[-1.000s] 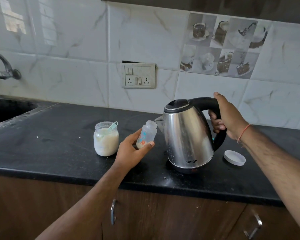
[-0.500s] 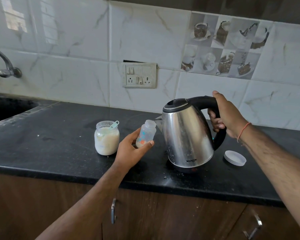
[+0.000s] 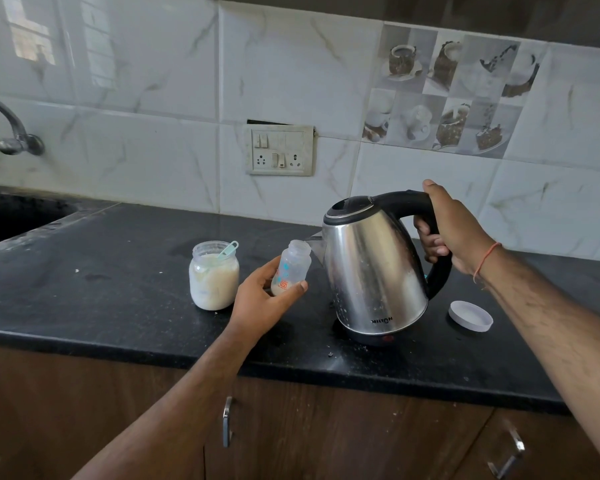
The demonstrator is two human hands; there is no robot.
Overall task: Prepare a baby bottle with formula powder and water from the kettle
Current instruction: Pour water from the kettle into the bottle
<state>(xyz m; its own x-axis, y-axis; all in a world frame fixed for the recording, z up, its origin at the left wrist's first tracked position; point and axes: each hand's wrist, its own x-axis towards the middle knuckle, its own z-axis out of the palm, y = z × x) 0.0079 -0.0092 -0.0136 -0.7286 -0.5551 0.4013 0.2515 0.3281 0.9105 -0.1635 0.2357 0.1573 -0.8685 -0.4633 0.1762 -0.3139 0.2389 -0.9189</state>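
The baby bottle [image 3: 291,268] is sitting in the left hand [image 3: 260,299], tilted a little with its open mouth leaning toward the kettle's spout [image 3: 315,247]; the thumb is pressing across its lower front while the fingers are curling round behind it, so the hand is gripping it just above the tabletop [image 3: 118,289]; a shallow layer of pale powder is lying in the bottle's base, and the rest of the clear body is showing only its printed marks. The left forearm is reaching up from the lower edge of the view toward the middle of the tabletop.

The kettle [image 3: 374,268] is standing just to the right of the left hand, its steel body leaning slightly toward the bottle, its spout touching or almost touching the bottle's rim; its lid is lying closed, so what it holds cannot be told. The right hand [image 3: 447,230] is wrapping round the black handle [image 3: 426,216], thumb lying along the top and fingers curling underneath; the right forearm is stretching in from the right edge, an orange thread showing at the wrist.

To the left of the left hand, a glass jar [image 3: 213,277] is standing, mostly full of cream-coloured powder, a pale green scoop [image 3: 230,249] sticking out of it; below the right wrist, a white lid [image 3: 470,316] is lying flat on the tabletop.
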